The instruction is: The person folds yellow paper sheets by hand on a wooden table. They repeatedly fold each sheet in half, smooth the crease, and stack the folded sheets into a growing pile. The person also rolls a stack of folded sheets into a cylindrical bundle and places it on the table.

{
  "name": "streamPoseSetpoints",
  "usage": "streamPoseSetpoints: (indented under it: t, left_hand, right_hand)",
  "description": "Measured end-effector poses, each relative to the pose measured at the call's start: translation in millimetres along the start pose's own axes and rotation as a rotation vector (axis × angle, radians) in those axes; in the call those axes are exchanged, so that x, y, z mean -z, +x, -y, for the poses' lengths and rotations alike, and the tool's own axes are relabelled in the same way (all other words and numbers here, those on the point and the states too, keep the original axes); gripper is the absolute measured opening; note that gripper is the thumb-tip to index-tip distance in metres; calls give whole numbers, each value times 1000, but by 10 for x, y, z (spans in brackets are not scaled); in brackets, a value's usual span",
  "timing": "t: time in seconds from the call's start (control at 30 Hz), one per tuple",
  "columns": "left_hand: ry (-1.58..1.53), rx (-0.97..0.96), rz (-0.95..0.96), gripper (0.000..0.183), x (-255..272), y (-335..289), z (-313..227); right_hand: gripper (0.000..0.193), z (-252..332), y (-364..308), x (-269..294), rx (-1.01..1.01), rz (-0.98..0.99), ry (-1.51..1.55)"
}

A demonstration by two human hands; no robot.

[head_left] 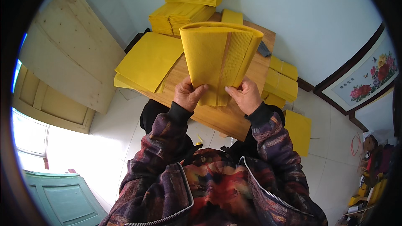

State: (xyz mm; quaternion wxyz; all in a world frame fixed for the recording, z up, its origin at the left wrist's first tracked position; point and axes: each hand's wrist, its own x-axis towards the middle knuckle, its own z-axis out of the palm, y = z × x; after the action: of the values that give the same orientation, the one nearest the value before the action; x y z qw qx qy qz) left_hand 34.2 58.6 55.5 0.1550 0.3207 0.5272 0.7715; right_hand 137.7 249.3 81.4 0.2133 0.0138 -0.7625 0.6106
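Observation:
A thick, folded bundle of yellow paper (205,54) stands upright between my hands, above the near part of the wooden table. A reddish-brown strip runs down its front, beside a band of fine, ridged sheet edges. My left hand (189,94) grips its lower left corner, thumb on the front face. At the lower right, my right hand (246,96) pinches it the same way. The other fingers of both hands are partly hidden behind the bundle. Left of it on the table lie large flat yellow sheets (147,60).
Stacks of yellow paper (180,16) rise at the back of the wooden table (240,121). A small grey object (264,49) lies near its right edge. More yellow bundles (281,84) sit to the right. A large board (71,46) leans at the left wall; a framed flower picture (366,73) stands right.

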Motion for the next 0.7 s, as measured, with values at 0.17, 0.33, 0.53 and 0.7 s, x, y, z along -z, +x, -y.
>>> streamPoseSetpoints:
  t: [0.17, 0.33, 0.53, 0.7]
  left_hand:
    - [130, 162, -95, 13, -25, -18, 67]
    - [-88, 249, -132, 18, -79, -55, 42]
    - [-540, 909, -275, 32, -525, -504, 471]
    - [-557, 1112, -105, 44, -560, -629, 693]
  right_hand:
    - [25, -64, 57, -85, -115, -42, -135]
    - [28, 158, 404, 216, -70, 174, -360]
    - [36, -158, 935, 288, -253, 963, -809]
    - [39, -603, 950, 2, -304, 1051, -1043]
